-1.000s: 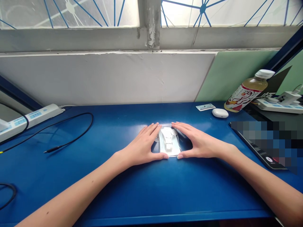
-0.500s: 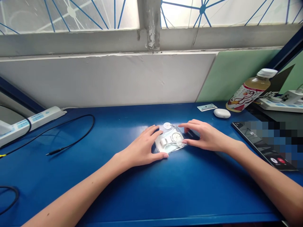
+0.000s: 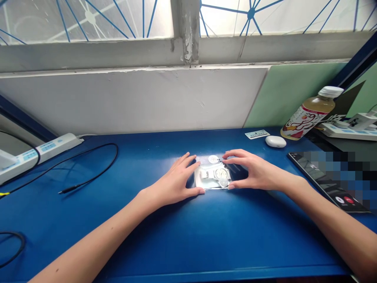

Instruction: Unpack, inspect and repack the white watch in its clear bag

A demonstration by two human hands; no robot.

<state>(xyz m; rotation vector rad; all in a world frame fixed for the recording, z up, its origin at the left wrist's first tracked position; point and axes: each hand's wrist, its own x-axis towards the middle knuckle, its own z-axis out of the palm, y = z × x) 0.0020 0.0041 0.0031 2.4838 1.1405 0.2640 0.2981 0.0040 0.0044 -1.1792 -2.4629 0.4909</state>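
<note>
A clear plastic packet [image 3: 207,179] with a white wristwatch [image 3: 219,173] inside lies flat on the blue table [image 3: 188,236], lengthwise from left to right. My left hand [image 3: 173,182] rests on the table at the packet's left end, fingers stretched out and touching its edge. My right hand [image 3: 253,171] cups the packet's right end, thumb at the near edge and fingers curled over the far edge. A small round white tag [image 3: 213,159] lies at the packet's far side, under my right fingertips.
A phone [image 3: 326,181] lies to the right, with a white earbud case [image 3: 275,141], a small card [image 3: 257,134] and a drink bottle [image 3: 312,114] behind it. A white power strip [image 3: 38,151] and a black cable [image 3: 88,169] lie at left. A wall stands behind.
The packet has been turned from lying front to back to lying left to right. My right hand went from flat beside it to curled round its right end.
</note>
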